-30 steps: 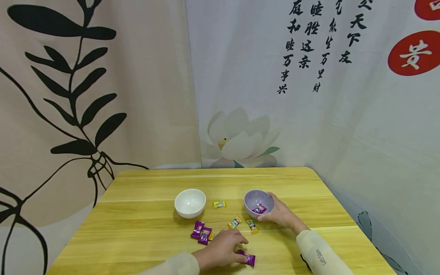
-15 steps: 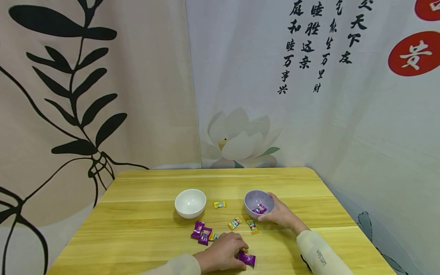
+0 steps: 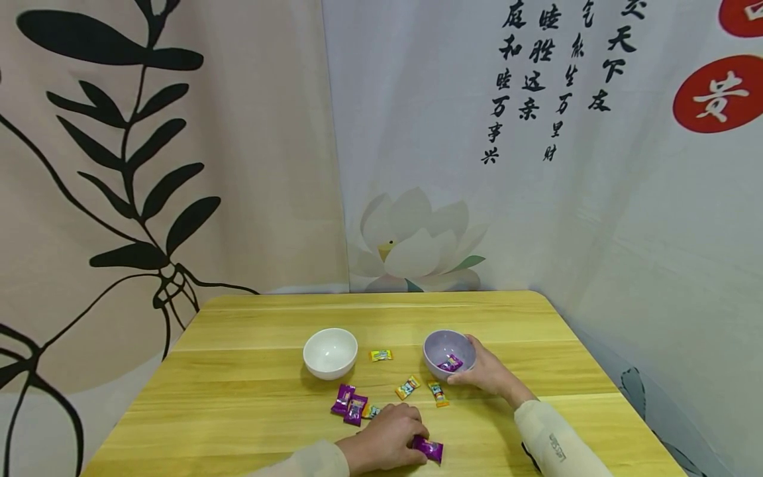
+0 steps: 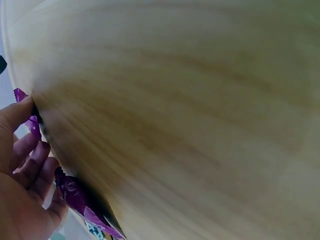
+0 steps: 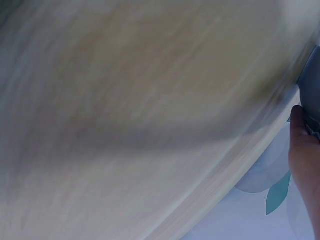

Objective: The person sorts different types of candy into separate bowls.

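In the head view my left hand (image 3: 390, 438) is low over the front of the table, its thumb and fingers about the left end of a purple-wrapped candy (image 3: 430, 450). The left wrist view shows that candy (image 4: 34, 125) between thumb and fingertips, with another purple candy (image 4: 75, 195) near the hand's lower edge. My right hand (image 3: 491, 371) grips the side of a lilac bowl (image 3: 438, 341), which stands upright with one purple candy (image 3: 450, 362) inside. Only the bowl's dark outer wall (image 5: 311, 90) and part of that hand (image 5: 305, 160) appear in the right wrist view.
A white bowl (image 3: 330, 354) stands at the left. Two purple candies (image 3: 355, 409) lie in front of it, beside a yellow candy (image 3: 371, 411) partly hidden by my left hand. More yellow candies (image 3: 408, 387) lie between the bowls. A printed cloth (image 3: 268, 165) hangs behind the table (image 3: 268, 318).
My left fingers have drawn closer together around the candy's end, and the thumb has moved slightly down and left. My right hand and the lilac bowl have stayed in place.
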Action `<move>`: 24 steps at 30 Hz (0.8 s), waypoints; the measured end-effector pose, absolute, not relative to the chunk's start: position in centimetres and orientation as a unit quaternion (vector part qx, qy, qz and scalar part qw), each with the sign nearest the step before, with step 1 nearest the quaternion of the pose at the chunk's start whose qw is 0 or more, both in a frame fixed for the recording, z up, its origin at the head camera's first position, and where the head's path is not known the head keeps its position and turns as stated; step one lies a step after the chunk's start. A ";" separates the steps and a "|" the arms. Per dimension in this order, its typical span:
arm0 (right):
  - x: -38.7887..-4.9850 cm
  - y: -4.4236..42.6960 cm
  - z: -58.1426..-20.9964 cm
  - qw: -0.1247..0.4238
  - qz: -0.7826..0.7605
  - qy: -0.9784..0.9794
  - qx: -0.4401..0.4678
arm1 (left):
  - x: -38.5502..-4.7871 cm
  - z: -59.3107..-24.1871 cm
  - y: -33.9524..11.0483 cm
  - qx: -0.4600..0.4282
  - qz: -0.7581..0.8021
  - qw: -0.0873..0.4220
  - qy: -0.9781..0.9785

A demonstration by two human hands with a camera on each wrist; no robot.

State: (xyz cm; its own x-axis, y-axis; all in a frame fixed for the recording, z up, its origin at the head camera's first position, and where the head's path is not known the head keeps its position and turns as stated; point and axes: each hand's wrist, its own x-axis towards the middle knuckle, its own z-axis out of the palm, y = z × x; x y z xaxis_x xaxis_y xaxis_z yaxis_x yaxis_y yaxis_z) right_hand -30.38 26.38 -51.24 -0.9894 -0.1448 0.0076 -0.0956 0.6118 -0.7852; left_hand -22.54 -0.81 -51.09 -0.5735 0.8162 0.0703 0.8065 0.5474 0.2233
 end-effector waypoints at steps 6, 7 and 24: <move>-30.5 26.4 -51.4 0.028 -0.434 0.898 -0.063 | -22.7 -51.1 -0.8 0.459 0.129 0.030 0.879; -30.5 26.4 -51.4 0.028 -0.434 0.898 -0.063 | -22.8 -51.2 -0.8 0.456 0.134 0.031 0.879; -30.4 26.3 -51.2 0.025 -0.433 0.899 -0.062 | -24.1 -50.0 -0.9 0.404 0.173 -0.017 0.898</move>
State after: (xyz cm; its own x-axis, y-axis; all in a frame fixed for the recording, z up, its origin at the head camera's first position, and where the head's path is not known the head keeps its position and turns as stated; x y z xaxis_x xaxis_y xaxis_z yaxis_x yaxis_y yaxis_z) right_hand -30.40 26.33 -51.17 -0.9910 -0.1333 0.0096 -0.0905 0.6169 -0.7818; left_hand -24.05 -0.95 -49.97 -0.6726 0.7202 0.1703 0.7318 0.6129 0.2980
